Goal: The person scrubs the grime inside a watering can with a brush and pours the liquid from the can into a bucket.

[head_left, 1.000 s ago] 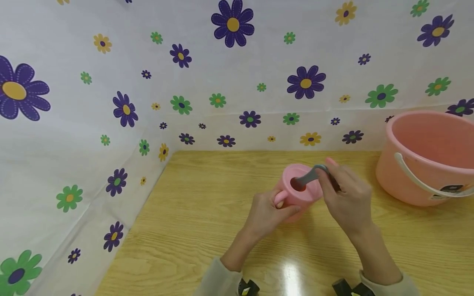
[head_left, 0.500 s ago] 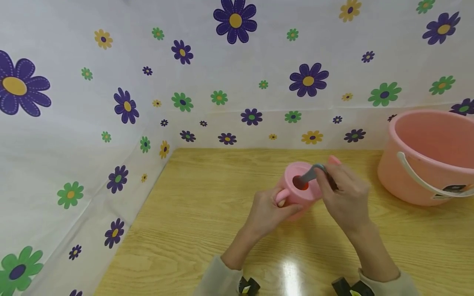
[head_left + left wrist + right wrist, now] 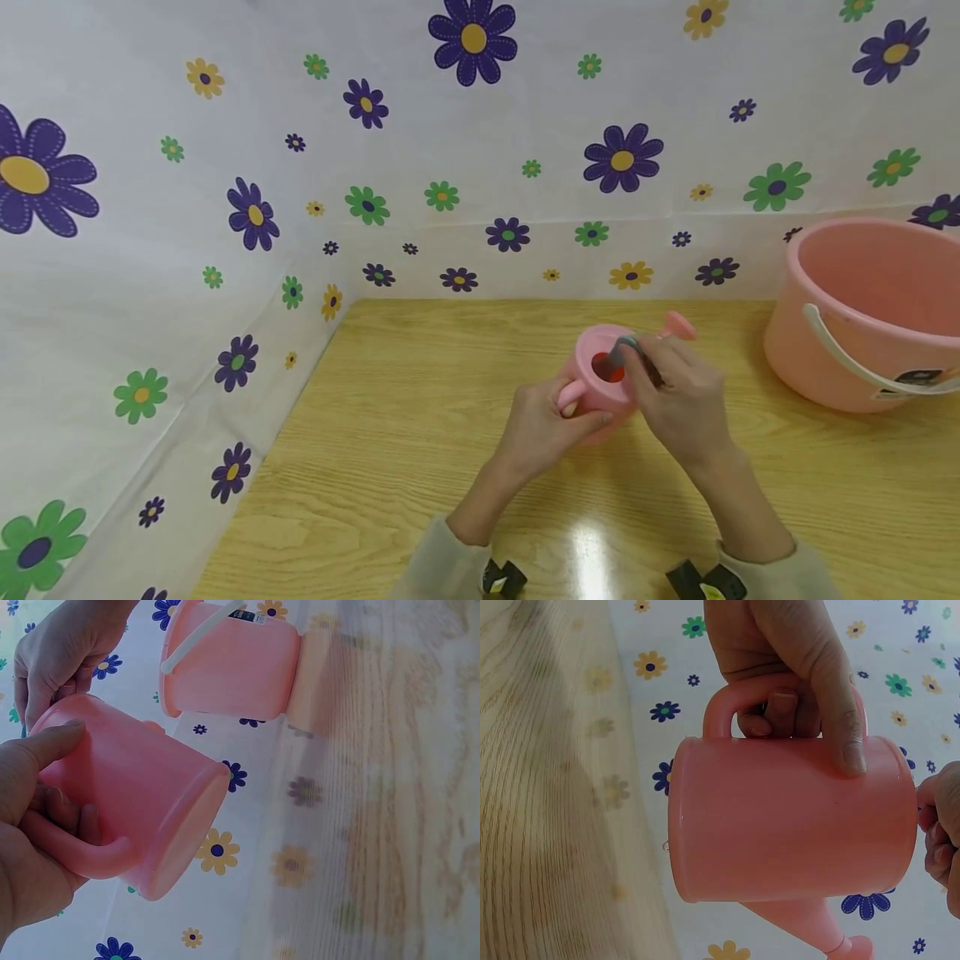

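Observation:
My left hand (image 3: pixel 543 425) grips a pink watering can (image 3: pixel 581 367) by its side handle, the thumb lying along the body. The can is tilted above the table. In the left wrist view its smooth base (image 3: pixel 191 832) faces right. My right hand (image 3: pixel 686 400) pinches a slim grey-blue tool (image 3: pixel 621 350) that reaches into the round opening on top; its far end is hidden inside, where some red shows. Behind the right fingers the spout's rose (image 3: pixel 679 326) sticks out. The right wrist view shows the can's body (image 3: pixel 795 825) with the left fingers through the handle.
A pink bucket (image 3: pixel 825 358) with a white carrying handle (image 3: pixel 847 367) stands on the wooden table (image 3: pixel 390 433) at the right. Flower-printed white sheeting (image 3: pixel 420 150) rises along the back and left sides.
My right hand has shifted left over the opening, so less of the tool shows and the spout's rose has come into fuller view. The left hand and can stay nearly in place.

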{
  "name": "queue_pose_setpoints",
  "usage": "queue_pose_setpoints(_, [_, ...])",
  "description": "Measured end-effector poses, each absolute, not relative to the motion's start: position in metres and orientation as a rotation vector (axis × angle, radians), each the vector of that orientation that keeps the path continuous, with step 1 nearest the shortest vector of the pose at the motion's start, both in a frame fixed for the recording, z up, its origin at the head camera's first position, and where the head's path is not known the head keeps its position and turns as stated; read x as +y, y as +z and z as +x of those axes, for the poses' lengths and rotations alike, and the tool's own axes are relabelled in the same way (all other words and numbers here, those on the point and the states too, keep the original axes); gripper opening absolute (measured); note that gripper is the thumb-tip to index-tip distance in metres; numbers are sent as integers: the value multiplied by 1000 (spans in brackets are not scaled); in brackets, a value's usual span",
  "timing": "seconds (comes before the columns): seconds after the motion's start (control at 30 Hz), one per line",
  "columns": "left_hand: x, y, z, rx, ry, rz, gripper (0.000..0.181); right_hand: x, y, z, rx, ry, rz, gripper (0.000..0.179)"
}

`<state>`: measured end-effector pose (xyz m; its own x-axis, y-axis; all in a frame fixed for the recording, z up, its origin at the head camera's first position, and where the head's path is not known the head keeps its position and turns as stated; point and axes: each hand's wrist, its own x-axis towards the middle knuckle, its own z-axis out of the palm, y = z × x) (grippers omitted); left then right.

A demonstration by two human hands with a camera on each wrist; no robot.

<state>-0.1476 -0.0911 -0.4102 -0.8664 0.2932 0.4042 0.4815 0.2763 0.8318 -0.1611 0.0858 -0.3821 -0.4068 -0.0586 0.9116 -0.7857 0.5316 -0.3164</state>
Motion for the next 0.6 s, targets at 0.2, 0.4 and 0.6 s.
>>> queue_pose_setpoints(0.2, [-90,-411,-148,-2362,-1616,-733,40,89,-381,-160,-1872,872,695,19])
queue_pose_setpoints(0.4, [-89,-413,-149,-2372,-1640,-750,40,93,-376,-156,-1989,811,688,20])
queue_pose_setpoints(0.6, [-88,-414,-149,-2400,-1660,-726,39,94,-372,-152,-2085,884,674,20])
